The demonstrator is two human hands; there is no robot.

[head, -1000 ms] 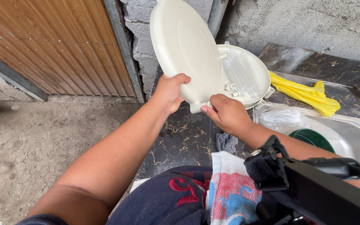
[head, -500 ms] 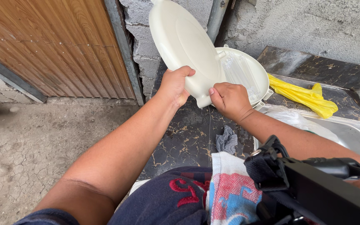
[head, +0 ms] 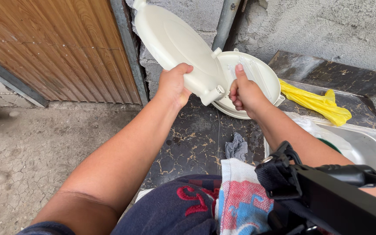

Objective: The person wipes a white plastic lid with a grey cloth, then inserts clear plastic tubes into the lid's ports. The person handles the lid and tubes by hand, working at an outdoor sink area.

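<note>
A patterned towel [head: 240, 196] hangs at my waist, with a grey rag [head: 236, 147] lying on the dark marble counter [head: 196, 139] beyond it. My left hand [head: 173, 85] grips the cream toilet lid [head: 175, 43], raised and tilted, while my right hand [head: 244, 92] clasps its hinge edge against the seat ring [head: 262, 74], near the yellow gloves [head: 316, 101].

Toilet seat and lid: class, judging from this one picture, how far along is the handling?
Done: the cream lid is lifted upright. In hand: the left hand grips the lid's lower edge; the right hand presses a thumb on the seat near the hinge peg. Left: both pieces are not yet set down on the dark counter.
</note>
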